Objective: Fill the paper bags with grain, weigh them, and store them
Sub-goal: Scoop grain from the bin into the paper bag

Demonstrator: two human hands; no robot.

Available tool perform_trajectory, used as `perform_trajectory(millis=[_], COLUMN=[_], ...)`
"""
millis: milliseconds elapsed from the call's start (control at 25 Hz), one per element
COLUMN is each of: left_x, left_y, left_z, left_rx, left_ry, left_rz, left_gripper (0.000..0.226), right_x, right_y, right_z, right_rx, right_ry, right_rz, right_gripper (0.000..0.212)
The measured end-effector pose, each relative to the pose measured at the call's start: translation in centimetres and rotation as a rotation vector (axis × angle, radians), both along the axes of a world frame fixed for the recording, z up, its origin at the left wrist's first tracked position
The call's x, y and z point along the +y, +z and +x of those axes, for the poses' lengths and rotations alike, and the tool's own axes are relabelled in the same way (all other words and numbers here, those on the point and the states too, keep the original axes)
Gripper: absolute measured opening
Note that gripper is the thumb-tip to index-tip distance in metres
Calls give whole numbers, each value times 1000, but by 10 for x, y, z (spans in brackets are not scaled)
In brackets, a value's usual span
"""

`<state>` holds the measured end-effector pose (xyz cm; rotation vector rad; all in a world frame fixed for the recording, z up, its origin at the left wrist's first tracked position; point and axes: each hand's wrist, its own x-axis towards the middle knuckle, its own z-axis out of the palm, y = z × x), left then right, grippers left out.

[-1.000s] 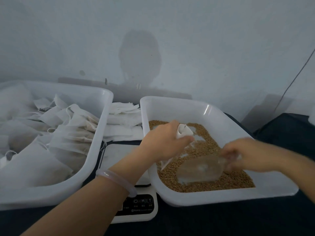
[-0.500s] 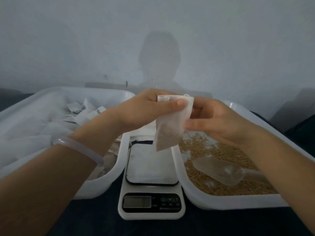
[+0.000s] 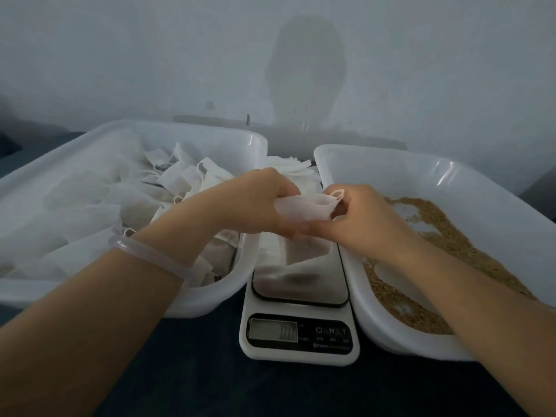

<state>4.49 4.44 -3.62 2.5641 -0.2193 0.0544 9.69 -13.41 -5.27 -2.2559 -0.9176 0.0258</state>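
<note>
At nine o'clock, a white tub point(image 3: 210, 139) holds filled paper bags point(image 3: 180, 182). The left hand point(image 3: 255, 203) and right hand point(image 3: 361, 218) both pinch one small paper bag point(image 3: 304, 209) above the kitchen scale point(image 3: 301, 332), blocking part of its platform. At three o'clock, a second tub point(image 3: 391, 164) holds grain point(image 3: 445, 233).

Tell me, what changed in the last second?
The right hand let go of the scoop and joined the left hand; both now pinch the bag, which moved left from over the grain tub to above the scale. Those and the bag tub stayed put.
</note>
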Motion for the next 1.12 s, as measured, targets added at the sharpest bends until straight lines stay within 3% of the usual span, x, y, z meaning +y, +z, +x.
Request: perform_trajectory(millis=[80, 200, 360, 560, 680, 800, 920, 1120], left_x=[-1, -5, -8, -5, -4, -2, -2, -1], left_y=[-3, -6, -8, -9, -7, -10, -10, -11], left_z=[1, 3, 3, 2, 1, 3, 3, 4], left_rx=[-3, -29, -25, -29, -10, -38, -71, -70], left_ry=[-14, 4, 16, 42, 39, 72, 96, 102], left_rz=[48, 81, 90, 95, 57, 53, 52, 32], left_gripper=[30, 14, 21, 34, 28, 17, 22, 22], right_x=[-1, -5, -9, -11, -10, -10, -10, -10], right_y=[1, 5, 6, 0, -3, -4, -3, -3], right_z=[0, 2, 4, 4, 7, 8, 9, 8], right_rx=[-62, -123, -94, -17, -3, -12, -11, -23], right_ry=[4, 0, 9, 24, 23, 13, 21, 45], right_rz=[-121, -276, -296, -186, -168, -154, -112, -102], right_gripper=[30, 29, 29, 64, 79, 59, 33, 30])
